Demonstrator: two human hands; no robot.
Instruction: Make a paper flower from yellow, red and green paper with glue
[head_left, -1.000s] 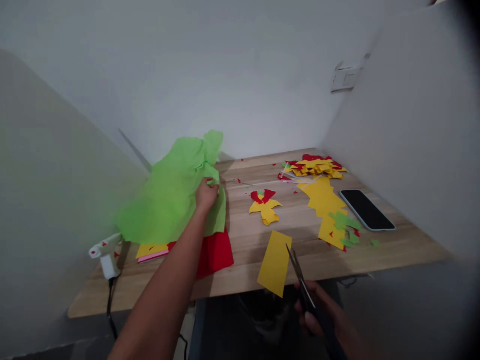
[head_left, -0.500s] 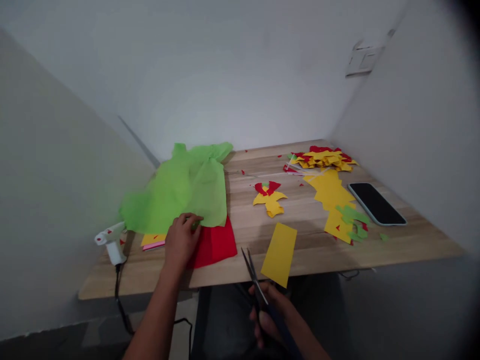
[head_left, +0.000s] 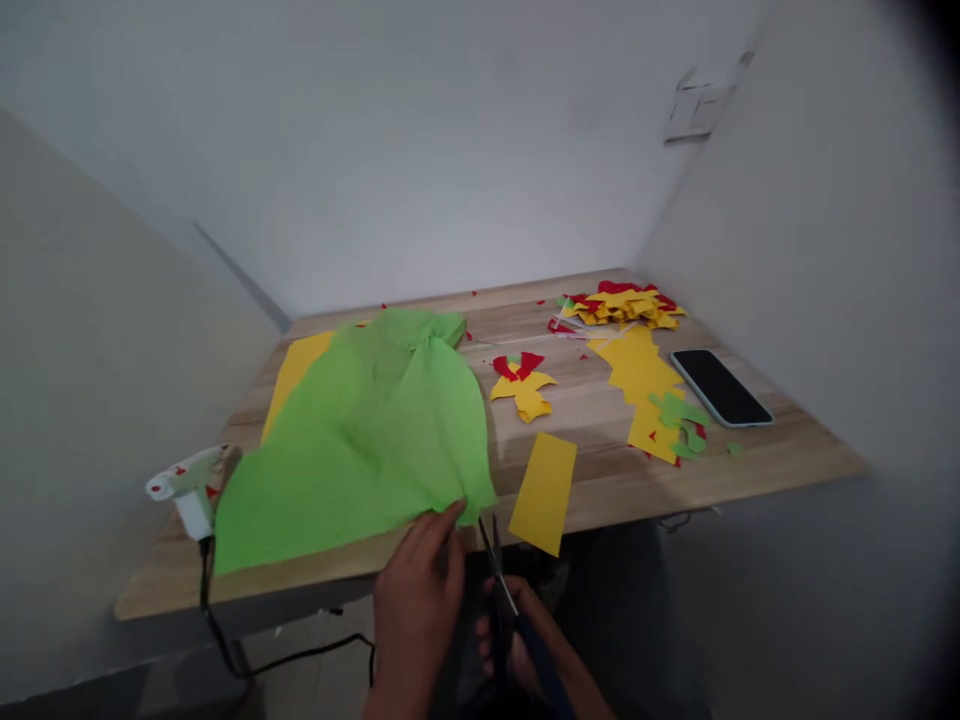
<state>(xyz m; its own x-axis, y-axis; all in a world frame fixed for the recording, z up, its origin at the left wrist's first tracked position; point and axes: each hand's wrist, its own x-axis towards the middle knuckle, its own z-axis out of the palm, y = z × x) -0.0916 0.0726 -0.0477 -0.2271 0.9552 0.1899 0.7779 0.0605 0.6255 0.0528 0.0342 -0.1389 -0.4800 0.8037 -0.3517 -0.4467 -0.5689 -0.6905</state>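
A large sheet of thin green crepe paper (head_left: 360,430) spreads over the left half of the table, its near edge close to the table's front. With fingers pinched on its near right corner, my left hand (head_left: 424,570) is closed on it. My right hand (head_left: 517,630) grips a pair of scissors (head_left: 499,575), blades slightly apart and pointing up toward that same corner. Just right of the blades lies a yellow paper rectangle (head_left: 545,495). Beyond it rests a cut-paper flower shape (head_left: 525,387) in yellow and red.
A white glue gun (head_left: 187,490) with a black cord stands at the left edge. Yellow paper (head_left: 296,370) shows behind the green sheet. To the right are a heap of red and yellow cutouts (head_left: 626,305), green scraps (head_left: 679,415) and a phone (head_left: 720,387).
My left hand has drawn the green sheet toward me and rightward, covering the red paper. The scissors stay in my right hand, now close to the sheet's corner.
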